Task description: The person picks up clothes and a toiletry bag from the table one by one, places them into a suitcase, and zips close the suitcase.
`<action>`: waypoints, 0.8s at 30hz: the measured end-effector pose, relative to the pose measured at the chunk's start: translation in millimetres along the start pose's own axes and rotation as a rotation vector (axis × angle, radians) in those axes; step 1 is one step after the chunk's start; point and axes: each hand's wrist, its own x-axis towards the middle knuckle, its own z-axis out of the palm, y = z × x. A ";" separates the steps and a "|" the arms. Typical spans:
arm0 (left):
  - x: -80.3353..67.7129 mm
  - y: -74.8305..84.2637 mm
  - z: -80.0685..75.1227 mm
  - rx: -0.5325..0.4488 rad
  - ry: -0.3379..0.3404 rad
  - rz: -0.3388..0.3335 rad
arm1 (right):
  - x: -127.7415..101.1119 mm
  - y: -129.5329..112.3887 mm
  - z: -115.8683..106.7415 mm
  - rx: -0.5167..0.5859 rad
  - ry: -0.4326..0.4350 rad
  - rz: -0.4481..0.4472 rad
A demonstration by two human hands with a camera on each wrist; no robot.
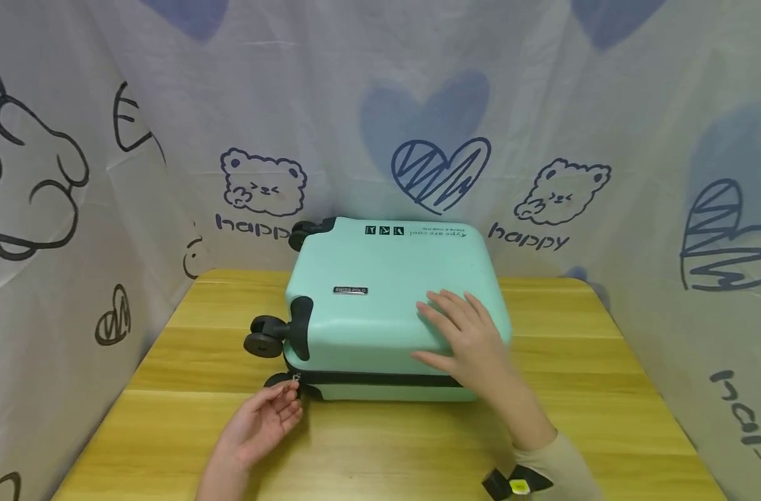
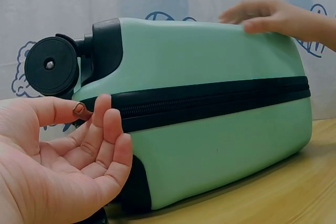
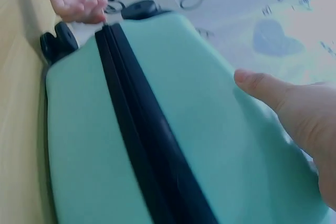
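A mint-green hard-shell suitcase [image 1: 380, 320] lies flat on a wooden table, its black wheels pointing left. Along its near side runs a black zipper [image 2: 210, 98]. At the wheel-end corner my left hand [image 1: 264, 421] pinches a small brown zipper pull [image 2: 82, 111] between thumb and index finger, the other fingers loosely bent. My right hand [image 1: 471, 341] rests on the top shell near the right end, fingers spread; in the right wrist view its thumb [image 3: 262, 87] lies along the shell's edge. The suitcase's underside is hidden.
The wooden table [image 1: 380, 452] extends around the suitcase on its left, right and near sides. A white curtain [image 1: 342, 104] with hearts and bears hangs close behind it and along both sides. A wheel [image 1: 266, 337] juts out left of the shell.
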 end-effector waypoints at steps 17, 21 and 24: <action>0.5 -6.5 -1.0 0.014 0.014 -0.006 | 102.8 -67.8 54.6 -0.040 -0.280 -0.316; 1.5 -6.6 -0.8 0.016 0.027 -0.005 | 115.8 -79.8 63.9 -0.080 -0.374 -0.365; 1.8 -6.0 -0.8 0.020 0.037 -0.004 | 122.6 -86.2 68.9 -0.114 -0.411 -0.396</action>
